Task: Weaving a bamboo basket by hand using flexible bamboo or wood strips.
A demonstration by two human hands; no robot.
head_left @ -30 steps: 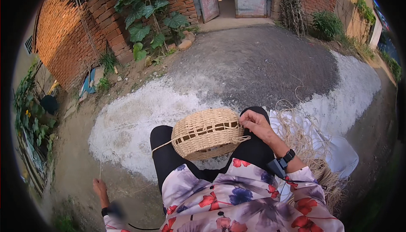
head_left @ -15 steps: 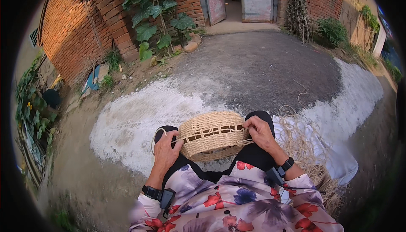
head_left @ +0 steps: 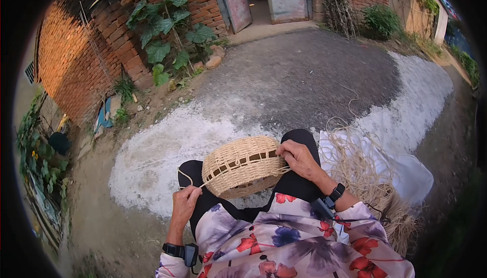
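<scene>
Drawn back leftward, left hand (head_left: 184,203) pinches taut, ropy cord (head_left: 203,184); right hand (head_left: 300,163) seemingly grips rounded woven basket (head_left: 243,177).

Black-clad legs (head_left: 298,187) with a woven basket (head_left: 246,177) across them

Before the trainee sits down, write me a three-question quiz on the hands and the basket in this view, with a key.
1. Multiple choice: What does the left hand hold?
A) A green leaf
B) A pale cord that runs to the basket
C) A pair of scissors

2. True or false: The right hand is at the left end of the basket.

3. Fill in: The tangle of loose cord lies on the person's ____ side, beside and partly over a white cloth.

Key: 1. B. 2. False; it is at the basket's right end. 3. Right.
</scene>
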